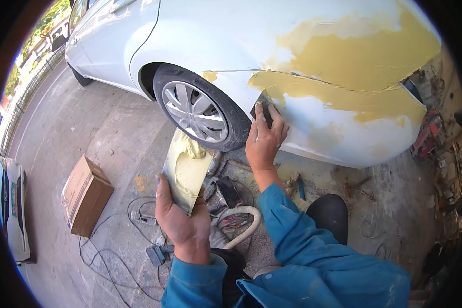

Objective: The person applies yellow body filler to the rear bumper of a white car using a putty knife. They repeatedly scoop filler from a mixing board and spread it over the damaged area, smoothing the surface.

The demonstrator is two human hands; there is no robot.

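Note:
My left hand [184, 219] grips a flat mixing board [173, 177] by its lower end, thumb on one side and fingers on the other. Pale yellow body filler [188, 168] lies in a thick smear on the board. In my right hand [266, 134] is a dark, flat spreader [262, 107], its upper tip at the white car's rear panel. Yellow filler [357, 57] covers a wide area of that panel, above and below a seam. The spreader is at the left end of the lower filler patch [313, 90], behind the rear wheel [195, 110].
A cardboard box [90, 194] stands on the concrete at left, near loose black cables [105, 264]. Power tools and a beige hose [249, 226] lie below my hands. Scrap and debris [446, 169] line the right side. Another car [15, 210] is at far left.

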